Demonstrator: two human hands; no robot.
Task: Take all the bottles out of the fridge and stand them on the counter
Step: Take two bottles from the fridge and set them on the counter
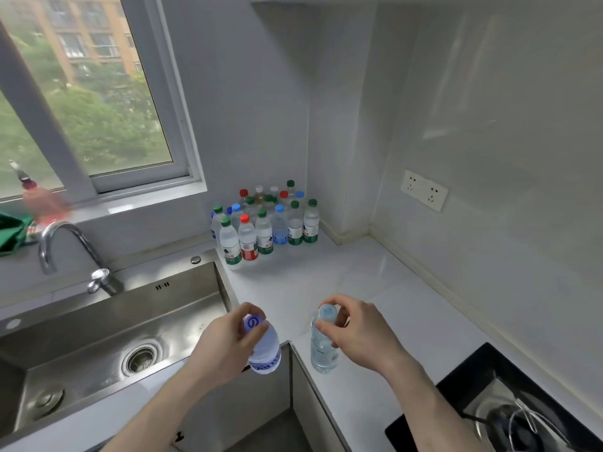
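**Two bottles in hand, table placement pending**

Far left: window ledge with a blurred red-pink bottle [42,199] and a green cloth [11,231]. Below, tap [62,246] over a steel sink [98,337], drain visible.

Centre left: left hand [225,340] curled round the neck of a blue-cap bottle [262,349]. Fingers pinch just under the cap. This bottle is tilted and sits over the front edge by the sink corner, not clearly over the table; it looks to be carried, not resting.

Centre back: a cluster of bottles [266,220] stands upright in the corner of the table [375,288], caps green, red and blue, packed close together. Count uncertain; rear ones are part hidden.

Centre right: right hand [354,324] grips the top of a clear bottle [323,347], thumb and fingers closed round the cap and neck. Bottle upright, near the table's front edge; whether its base touches the table I cannot tell.

Far right: wall socket [424,190] and a black hob [509,412] with a burner.

Step in hand, as I judge it: setting down the two latest bottles. Fridge not in view, so what remains inside is unknown.

Next move calls for: bring the left bottle over the table and upright it, lower both until the bases sit flat, keep them apart from each other and back from the edge, then let go.
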